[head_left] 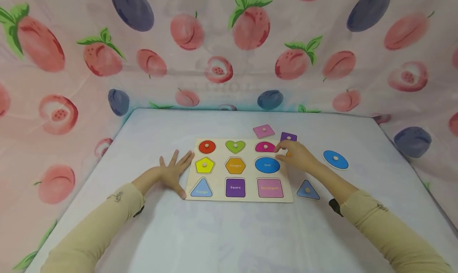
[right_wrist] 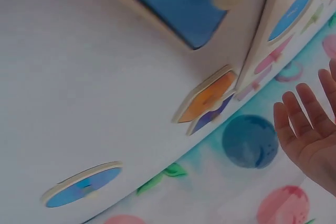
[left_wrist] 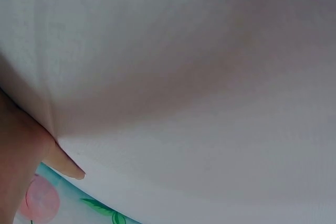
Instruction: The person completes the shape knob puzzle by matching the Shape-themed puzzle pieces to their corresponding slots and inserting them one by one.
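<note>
Orange hexagon piece (right_wrist: 209, 97) lies on the counter (head_left: 211, 237), partly hidden below the right hand (head_left: 296, 155), the nearer one, its thumb and finger apart, empty; the left hand (head_left: 174, 172), fingers spread, touches the puzzle board (head_left: 218, 188).

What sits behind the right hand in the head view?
A sliver of an orange piece shows past the right hand, which covers the rest. Beyond lies the purple square piece, its lower edge partly hidden.
</note>
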`<action>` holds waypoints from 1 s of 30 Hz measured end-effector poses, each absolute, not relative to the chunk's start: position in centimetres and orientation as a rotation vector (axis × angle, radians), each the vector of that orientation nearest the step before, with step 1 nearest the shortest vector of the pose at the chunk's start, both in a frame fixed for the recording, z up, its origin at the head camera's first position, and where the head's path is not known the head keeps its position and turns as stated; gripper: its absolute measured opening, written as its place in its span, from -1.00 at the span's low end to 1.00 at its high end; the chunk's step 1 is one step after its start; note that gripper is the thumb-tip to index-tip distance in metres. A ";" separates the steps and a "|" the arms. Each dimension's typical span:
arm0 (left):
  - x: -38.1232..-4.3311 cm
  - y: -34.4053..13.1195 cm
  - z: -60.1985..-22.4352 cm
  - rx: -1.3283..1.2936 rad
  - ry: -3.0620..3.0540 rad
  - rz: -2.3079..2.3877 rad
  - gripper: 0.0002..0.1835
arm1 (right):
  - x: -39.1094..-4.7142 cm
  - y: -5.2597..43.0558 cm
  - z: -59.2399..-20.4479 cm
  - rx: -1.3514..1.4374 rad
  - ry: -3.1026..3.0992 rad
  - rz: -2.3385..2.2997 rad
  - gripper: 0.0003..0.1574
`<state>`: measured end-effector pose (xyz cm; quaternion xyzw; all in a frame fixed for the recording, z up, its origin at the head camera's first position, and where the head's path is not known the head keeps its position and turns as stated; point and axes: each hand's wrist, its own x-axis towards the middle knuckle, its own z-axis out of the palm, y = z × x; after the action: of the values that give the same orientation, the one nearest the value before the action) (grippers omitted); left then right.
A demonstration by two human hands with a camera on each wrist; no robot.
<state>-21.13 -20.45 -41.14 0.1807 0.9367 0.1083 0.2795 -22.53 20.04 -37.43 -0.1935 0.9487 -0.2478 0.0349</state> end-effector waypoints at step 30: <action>-21.3 -20.6 -41.4 0.482 2.522 0.274 0.50 | -25.3 26.6 -40.1 -0.456 2.915 -0.741 -0.70</action>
<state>-21.29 -20.59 -41.40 0.1793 0.9387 0.1019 0.2763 -25.34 26.61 -40.12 -0.1496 0.9570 -0.2433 0.0498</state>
